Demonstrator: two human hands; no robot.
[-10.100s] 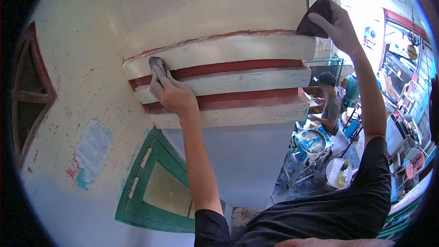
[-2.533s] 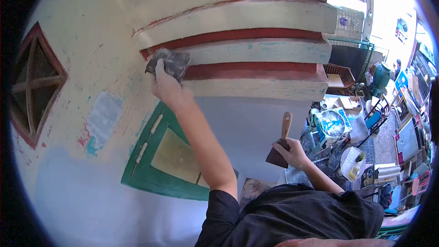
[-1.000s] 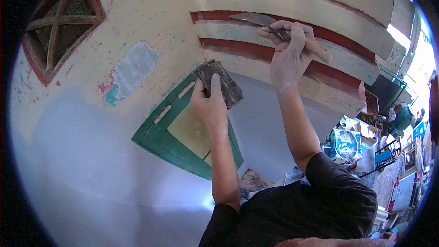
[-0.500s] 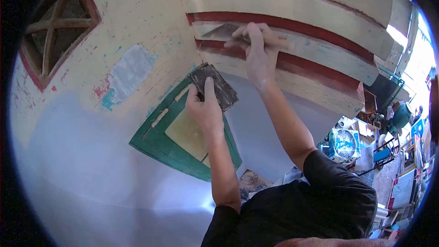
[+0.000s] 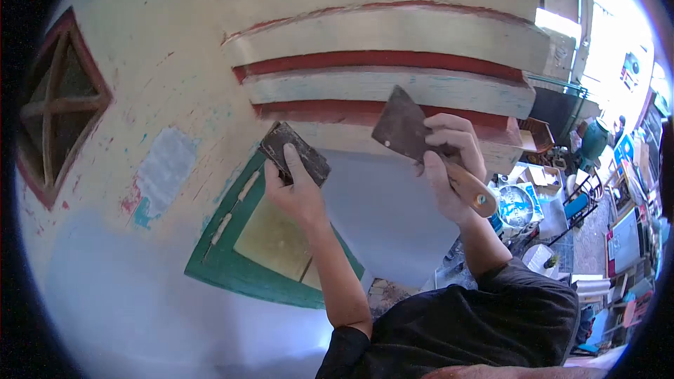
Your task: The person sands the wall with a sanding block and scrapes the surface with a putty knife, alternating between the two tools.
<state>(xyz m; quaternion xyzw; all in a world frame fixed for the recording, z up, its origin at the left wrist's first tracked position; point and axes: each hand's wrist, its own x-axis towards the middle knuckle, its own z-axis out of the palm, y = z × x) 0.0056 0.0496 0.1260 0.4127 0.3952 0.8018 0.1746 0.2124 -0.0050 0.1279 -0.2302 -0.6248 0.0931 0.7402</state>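
Observation:
My right hand (image 5: 455, 151) grips a putty knife (image 5: 401, 126) by its wooden handle. The knife's broad dark blade points up and to the left, in front of the red and cream ledges (image 5: 386, 84) and apart from my left hand. My left hand (image 5: 298, 193) is closed on a dark, stained rectangular plate (image 5: 309, 159), its thumb lying along the near face; exactly what tool this is I cannot make out. Behind the plate is a green-framed panel (image 5: 217, 260) on the wall.
A grey-white patch (image 5: 167, 168) marks the cream wall, with flecks of blue and red paint around it. At far left is a red-edged diamond-shaped vent (image 5: 60, 107). To the right, boxes, a blue-and-white package (image 5: 516, 205), a green pot (image 5: 595, 142) and other clutter stand below the ledges.
My right hand has pulled the putty knife away from the ledge, down and to the right, turning its blade into view. My left hand keeps the plate, and the camera view has shifted.

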